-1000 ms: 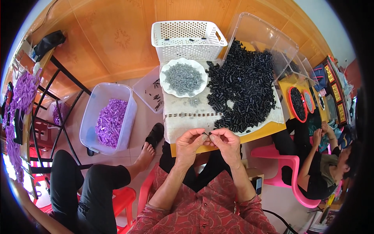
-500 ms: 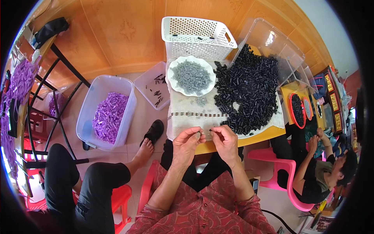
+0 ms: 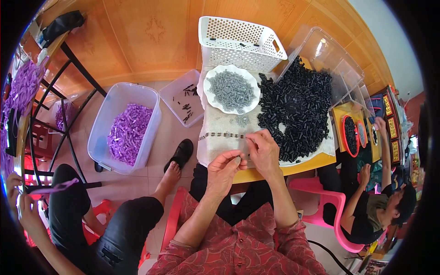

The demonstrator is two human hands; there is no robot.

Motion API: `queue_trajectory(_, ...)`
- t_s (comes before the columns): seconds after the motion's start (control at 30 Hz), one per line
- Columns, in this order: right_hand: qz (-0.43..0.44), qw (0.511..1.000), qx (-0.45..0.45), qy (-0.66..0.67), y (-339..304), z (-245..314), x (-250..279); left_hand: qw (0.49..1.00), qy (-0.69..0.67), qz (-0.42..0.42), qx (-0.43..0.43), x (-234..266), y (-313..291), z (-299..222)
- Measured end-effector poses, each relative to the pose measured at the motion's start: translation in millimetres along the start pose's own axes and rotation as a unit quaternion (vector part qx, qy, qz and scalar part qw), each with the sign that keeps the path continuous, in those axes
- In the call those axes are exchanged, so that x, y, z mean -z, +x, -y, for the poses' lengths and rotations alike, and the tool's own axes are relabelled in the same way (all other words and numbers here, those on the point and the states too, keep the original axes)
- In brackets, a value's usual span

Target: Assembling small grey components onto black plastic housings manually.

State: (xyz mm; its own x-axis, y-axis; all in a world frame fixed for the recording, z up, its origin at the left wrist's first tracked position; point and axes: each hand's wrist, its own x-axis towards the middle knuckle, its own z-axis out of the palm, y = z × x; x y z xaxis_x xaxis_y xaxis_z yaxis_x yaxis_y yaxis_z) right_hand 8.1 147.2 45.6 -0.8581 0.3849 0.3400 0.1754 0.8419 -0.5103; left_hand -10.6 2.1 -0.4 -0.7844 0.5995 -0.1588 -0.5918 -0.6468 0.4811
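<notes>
1. Nearest me on the head feed: left hand, just off the counter's near edge. Thumb and fingertips brought together; I can't tell if a small piece sits between them.
2. Right hand, just beyond and right of it, over the cloth's near part. Thumb and index pinched; contents too small for me to make out.
3. Loose clear-grey pieces on the cloth, beyond the right hand's fingertips, slightly left, near but apart. Dark-checked stripe of the cloth runs between.
4. Black pieces, big heap: near edge just right of the right hand, spreading away from me. Left hand is farther from it.
5. White scalloped plate past the loose pieces, loaded with more grey pieces; well beyond both hands.
6. Off left on the floor, I get a clear tub with purple pieces.
7. Farthest on the counter: white perforated basket, behind the plate; clear box behind the black heap.
</notes>
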Motion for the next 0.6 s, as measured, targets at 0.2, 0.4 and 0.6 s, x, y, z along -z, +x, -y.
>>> queue_trajectory(0.2, 0.049, 0.998, 0.031, -0.029, 15.5, 0.4, -10.6, 1.0, -0.004, -0.001, 0.004, -2.2, -0.4, -0.6)
queue_trajectory(0.4, 0.108, 0.993, -0.015, -0.037, 20.5, -1.2, -10.4, 1.0, 0.013, 0.014, -0.002, 0.2, -1.9, 0.9)
queue_trajectory(0.6, 0.049, 0.998, -0.008, 0.027, 4.0, -7.0, 2.1, 1.0, -0.004, 0.008, -0.003, 0.1, -2.5, 2.0)
